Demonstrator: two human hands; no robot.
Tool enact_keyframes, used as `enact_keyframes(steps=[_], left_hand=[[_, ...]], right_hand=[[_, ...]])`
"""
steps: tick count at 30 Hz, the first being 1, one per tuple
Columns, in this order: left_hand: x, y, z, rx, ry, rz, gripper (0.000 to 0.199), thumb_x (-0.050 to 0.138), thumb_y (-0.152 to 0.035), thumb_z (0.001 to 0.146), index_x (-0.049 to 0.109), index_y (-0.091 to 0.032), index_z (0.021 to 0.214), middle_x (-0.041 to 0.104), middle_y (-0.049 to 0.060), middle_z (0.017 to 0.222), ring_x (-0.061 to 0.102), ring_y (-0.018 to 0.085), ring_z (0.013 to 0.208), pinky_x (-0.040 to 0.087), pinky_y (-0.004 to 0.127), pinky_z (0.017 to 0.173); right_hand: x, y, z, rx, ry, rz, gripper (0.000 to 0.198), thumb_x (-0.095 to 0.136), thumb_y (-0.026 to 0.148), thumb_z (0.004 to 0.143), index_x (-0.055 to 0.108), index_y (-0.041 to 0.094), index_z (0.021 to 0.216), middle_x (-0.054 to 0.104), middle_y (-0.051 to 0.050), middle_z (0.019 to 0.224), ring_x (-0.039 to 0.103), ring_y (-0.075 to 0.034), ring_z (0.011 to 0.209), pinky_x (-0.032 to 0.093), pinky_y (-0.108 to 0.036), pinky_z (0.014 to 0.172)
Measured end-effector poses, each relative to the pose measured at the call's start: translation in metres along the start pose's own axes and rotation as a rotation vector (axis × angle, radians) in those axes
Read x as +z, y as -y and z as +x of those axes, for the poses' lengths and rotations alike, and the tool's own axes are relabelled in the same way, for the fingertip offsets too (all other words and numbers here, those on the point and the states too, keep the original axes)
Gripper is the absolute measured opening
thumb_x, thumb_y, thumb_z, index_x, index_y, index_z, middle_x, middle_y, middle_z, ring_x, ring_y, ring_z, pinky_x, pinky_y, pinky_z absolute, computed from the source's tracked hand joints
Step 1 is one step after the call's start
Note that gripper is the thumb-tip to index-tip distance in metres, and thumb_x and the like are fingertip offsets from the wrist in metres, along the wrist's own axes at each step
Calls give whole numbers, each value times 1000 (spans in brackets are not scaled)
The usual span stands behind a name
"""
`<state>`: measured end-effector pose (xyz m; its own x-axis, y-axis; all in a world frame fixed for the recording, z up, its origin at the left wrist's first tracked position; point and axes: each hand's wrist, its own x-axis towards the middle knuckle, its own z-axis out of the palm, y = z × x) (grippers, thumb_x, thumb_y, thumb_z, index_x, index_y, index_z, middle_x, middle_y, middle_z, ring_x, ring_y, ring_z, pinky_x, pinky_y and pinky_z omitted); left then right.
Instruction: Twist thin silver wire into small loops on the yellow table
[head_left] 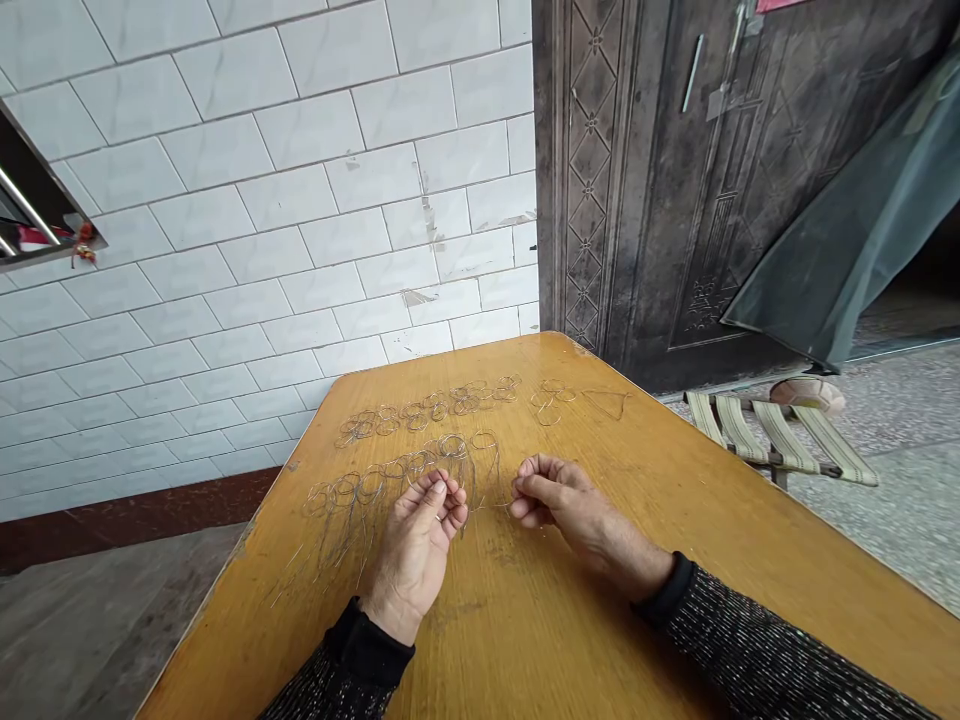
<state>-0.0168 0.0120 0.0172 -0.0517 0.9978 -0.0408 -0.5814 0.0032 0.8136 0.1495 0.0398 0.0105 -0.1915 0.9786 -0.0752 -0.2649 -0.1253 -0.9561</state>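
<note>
Head view, only one: thin grey metal wire loops sit in two rows on the yellow-brown wooden desk [480, 640]: back row [465, 402], front row [371, 484]. One single-ring wire piece [486, 434] lies ahead of the gap between the hands, legs toward them.

Left hand [424, 535]: thumb pressed to fingertips, at the near side of the front row. Right hand [574, 505]: same closed pinch, just right of the single-ring piece. A faint strand seems to reach its fingertips; can't confirm wire in either pinch.

Risks, my read: left hand is so close to the front row that a sideways sweep could hook a loop and drag neighbours, since tails overlap. Black flecked knit left sleeve [337, 665] could snag a wire end if lowered over them. Wire this fine could slip or kink under an uneven pull.

Hard to see: left hand covers part of the front row; tails blur into the wood grain; overlapping loops can't be counted; both forearms cut off at the frame.
</note>
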Motion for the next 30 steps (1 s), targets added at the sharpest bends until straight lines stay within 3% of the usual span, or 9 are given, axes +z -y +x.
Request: enact_keyframes(steps=[4, 7, 9, 13, 17, 19, 23, 25, 30], left_hand=[[-2, -8, 4, 70, 5, -10, 21, 75, -19, 61, 62, -14, 76, 62, -1, 75, 60, 10, 73, 48, 24, 70], [-3, -11, 6, 111, -4, 2, 22, 76, -20, 60, 62, -15, 75, 61, -1, 75, 60, 10, 73, 49, 24, 71], [-2, -10, 5, 125, 1, 44, 20, 75, -20, 61, 61, -15, 75, 61, -1, 75, 59, 10, 72, 49, 25, 70], [2, -2, 0, 174, 38, 188, 16, 70, -23, 67, 61, -14, 76, 60, 1, 75, 59, 11, 73, 48, 25, 69], [4, 5, -6, 162, 91, 219, 12, 66, -23, 72, 62, -15, 79, 60, 1, 79, 58, 11, 77, 48, 25, 73], [5, 6, -8, 141, 109, 192, 10, 66, -22, 72, 62, -16, 79, 60, 1, 80, 58, 11, 78, 48, 27, 76], [4, 8, -8, 110, 120, 132, 9, 66, -21, 72, 63, -16, 79, 61, 1, 81, 58, 12, 79, 47, 28, 78], [4, 9, -8, 102, 110, 106, 9, 67, -21, 72, 64, -17, 79, 61, 1, 81, 58, 12, 80, 47, 27, 78], [7, 11, -9, 78, 61, 72, 10, 70, -22, 68, 65, -17, 75, 61, 0, 81, 57, 11, 81, 46, 25, 77]], right_hand=[[-2, -2, 2, 67, 22, 100, 18, 60, 23, 58, 44, 19, 67, 58, 3, 56, 55, -8, 45, 40, -18, 42], [-5, -7, 4, 28, 46, -76, 13, 55, 22, 63, 43, 20, 68, 58, 2, 57, 55, -10, 46, 42, -21, 44], [-7, -9, 4, -151, -5, -399, 5, 51, 19, 68, 45, 20, 68, 59, 0, 58, 57, -14, 53, 45, -25, 48], [-6, -3, -3, -791, -107, -1106, 16, 47, 9, 72, 58, 19, 79, 65, -9, 90, 53, -27, 102, 43, -44, 83], [3, 1, -13, -1092, -62, -1296, 25, 42, 9, 80, 59, 17, 97, 61, -12, 109, 43, -27, 117, 36, -47, 95], [7, -1, -16, -1073, 35, -1303, 24, 42, 13, 83, 59, 17, 99, 62, -11, 104, 54, -23, 104, 44, -38, 86], [12, -8, -18, -777, 101, -1338, 20, 43, 24, 87, 60, 16, 95, 67, -9, 80, 63, -19, 66, 44, -27, 57], [11, -10, -19, -693, 88, -1330, 22, 41, 27, 89, 61, 16, 90, 68, -8, 73, 63, -19, 61, 39, -25, 53], [9, -13, -20, -714, 43, -1249, 25, 37, 27, 90, 61, 18, 89, 68, -6, 72, 63, -16, 61, 35, -21, 53]])
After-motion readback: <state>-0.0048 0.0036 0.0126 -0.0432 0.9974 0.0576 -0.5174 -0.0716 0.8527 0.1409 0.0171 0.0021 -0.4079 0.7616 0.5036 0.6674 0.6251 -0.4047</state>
